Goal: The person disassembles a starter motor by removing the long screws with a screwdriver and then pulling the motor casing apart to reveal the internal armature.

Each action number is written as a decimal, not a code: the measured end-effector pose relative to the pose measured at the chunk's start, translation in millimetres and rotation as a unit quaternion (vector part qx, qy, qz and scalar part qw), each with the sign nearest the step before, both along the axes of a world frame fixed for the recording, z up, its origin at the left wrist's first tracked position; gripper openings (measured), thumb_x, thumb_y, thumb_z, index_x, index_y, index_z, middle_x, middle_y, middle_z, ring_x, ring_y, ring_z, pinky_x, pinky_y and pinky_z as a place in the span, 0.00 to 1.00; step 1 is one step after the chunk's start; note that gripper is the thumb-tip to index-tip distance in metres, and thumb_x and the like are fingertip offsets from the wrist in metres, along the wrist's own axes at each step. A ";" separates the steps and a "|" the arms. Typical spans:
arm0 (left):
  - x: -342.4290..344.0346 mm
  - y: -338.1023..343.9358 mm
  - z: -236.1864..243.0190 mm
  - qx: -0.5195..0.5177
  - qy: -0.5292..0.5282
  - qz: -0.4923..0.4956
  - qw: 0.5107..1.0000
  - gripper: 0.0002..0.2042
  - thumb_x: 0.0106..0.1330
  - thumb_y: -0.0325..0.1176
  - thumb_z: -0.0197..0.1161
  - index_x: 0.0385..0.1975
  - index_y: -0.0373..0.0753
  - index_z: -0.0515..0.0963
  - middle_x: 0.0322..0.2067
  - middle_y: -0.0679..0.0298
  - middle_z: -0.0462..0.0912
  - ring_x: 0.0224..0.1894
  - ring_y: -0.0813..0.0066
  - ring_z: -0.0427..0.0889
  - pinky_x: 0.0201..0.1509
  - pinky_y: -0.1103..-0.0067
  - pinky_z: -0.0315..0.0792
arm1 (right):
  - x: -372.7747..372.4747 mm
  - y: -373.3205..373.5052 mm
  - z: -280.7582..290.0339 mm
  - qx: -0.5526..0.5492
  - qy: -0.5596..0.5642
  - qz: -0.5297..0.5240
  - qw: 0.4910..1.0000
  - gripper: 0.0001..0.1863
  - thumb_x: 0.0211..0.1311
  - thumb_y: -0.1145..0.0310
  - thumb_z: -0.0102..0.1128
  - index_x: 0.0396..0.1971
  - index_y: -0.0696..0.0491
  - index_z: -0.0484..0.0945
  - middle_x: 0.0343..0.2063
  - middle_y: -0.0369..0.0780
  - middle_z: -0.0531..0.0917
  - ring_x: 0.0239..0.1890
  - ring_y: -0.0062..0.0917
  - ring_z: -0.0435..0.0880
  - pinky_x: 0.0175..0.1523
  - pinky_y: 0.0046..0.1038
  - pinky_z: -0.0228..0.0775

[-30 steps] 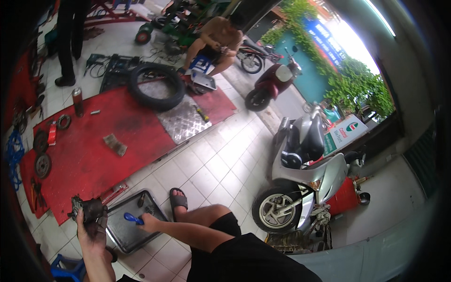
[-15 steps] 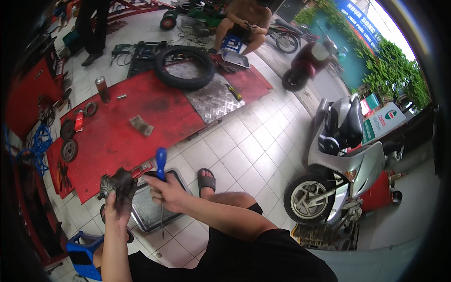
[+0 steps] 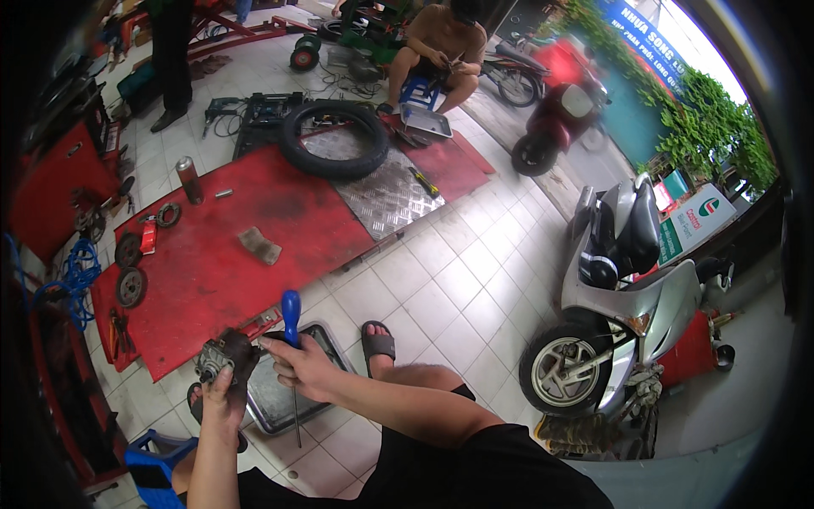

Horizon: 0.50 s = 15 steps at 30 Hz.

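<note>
My left hand (image 3: pixel 225 397) grips a dark, greasy metal engine part (image 3: pixel 227 360) from below, thumb on its near face. My right hand (image 3: pixel 309 371) is closed on a long screwdriver (image 3: pixel 291 310) with a blue handle, held upright with the shaft pointing down. The fingertips of that hand are at the part's right side; whether they touch it I cannot tell. Beneath both hands a metal tray (image 3: pixel 329 403) lies on the tiled floor.
A red platform (image 3: pixel 195 314) holds a tyre (image 3: pixel 335 165), a spray can, wheels and tools. A silver scooter (image 3: pixel 670 314) stands right, a maroon scooter (image 3: pixel 555 127) beyond. A seated person (image 3: pixel 432 47) and a standing person (image 3: pixel 170 59) are behind. A blue stool (image 3: pixel 148 475) is lower left.
My right hand has lifted the screwdriver from low over the tray to upright beside the part, which my left hand holds further right in view. The surroundings have shifted right in the picture.
</note>
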<state>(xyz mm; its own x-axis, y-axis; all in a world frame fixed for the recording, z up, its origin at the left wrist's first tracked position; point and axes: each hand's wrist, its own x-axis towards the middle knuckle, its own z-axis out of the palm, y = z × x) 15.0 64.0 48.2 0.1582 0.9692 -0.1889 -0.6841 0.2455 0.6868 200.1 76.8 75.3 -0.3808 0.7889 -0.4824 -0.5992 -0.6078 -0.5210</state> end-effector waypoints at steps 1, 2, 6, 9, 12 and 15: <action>-0.6 0.3 2.8 0.001 -0.009 -0.003 1.000 0.37 0.50 0.37 0.75 0.62 0.37 0.66 0.56 0.58 0.74 0.60 0.60 0.73 0.69 0.60 0.62 | -0.8 -0.7 -4.4 0.000 -0.003 0.003 1.000 0.09 0.66 0.63 0.62 0.35 0.49 0.72 0.16 0.24 0.59 0.14 0.10 0.53 0.19 0.21 0.42; -1.5 0.6 4.7 0.003 -0.019 -0.005 1.000 0.37 0.51 0.37 0.75 0.62 0.37 0.65 0.56 0.58 0.74 0.60 0.60 0.73 0.69 0.60 0.62 | -2.2 -0.2 -7.1 0.000 -0.007 0.007 1.000 0.09 0.67 0.62 0.61 0.40 0.51 0.76 0.16 0.24 0.59 0.14 0.10 0.54 0.19 0.21 0.42; -11.5 0.5 8.5 0.023 -0.069 0.026 0.997 0.37 0.50 0.35 0.75 0.62 0.38 0.66 0.57 0.58 0.73 0.60 0.59 0.72 0.69 0.59 0.62 | -15.8 0.6 -5.1 -0.026 0.004 -0.003 1.000 0.13 0.61 0.65 0.67 0.27 0.45 0.68 0.16 0.25 0.60 0.14 0.11 0.56 0.20 0.21 0.44; -14.4 0.0 -2.3 0.020 -0.040 0.032 0.998 0.39 0.48 0.32 0.77 0.62 0.38 0.65 0.57 0.59 0.73 0.59 0.62 0.73 0.67 0.63 0.64 | -19.0 -2.2 -0.7 -0.067 -0.075 -0.058 0.993 0.13 0.61 0.67 0.67 0.35 0.46 0.68 0.16 0.26 0.63 0.14 0.13 0.59 0.20 0.22 0.49; -14.1 -0.9 -4.4 0.011 0.049 0.024 0.998 0.42 0.45 0.31 0.79 0.63 0.37 0.64 0.54 0.61 0.74 0.56 0.67 0.74 0.63 0.71 0.67 | -5.3 -6.1 2.0 -0.040 -0.007 -0.045 0.998 0.10 0.62 0.67 0.65 0.34 0.48 0.70 0.15 0.26 0.62 0.14 0.14 0.58 0.20 0.22 0.49; -14.6 1.0 14.9 0.039 0.066 -0.014 0.997 0.46 0.43 0.33 0.80 0.65 0.36 0.63 0.53 0.61 0.74 0.54 0.70 0.74 0.60 0.74 0.69 | -12.2 -10.8 9.9 0.043 -0.042 -0.020 0.998 0.09 0.63 0.67 0.63 0.32 0.52 0.71 0.15 0.27 0.61 0.14 0.14 0.57 0.21 0.22 0.47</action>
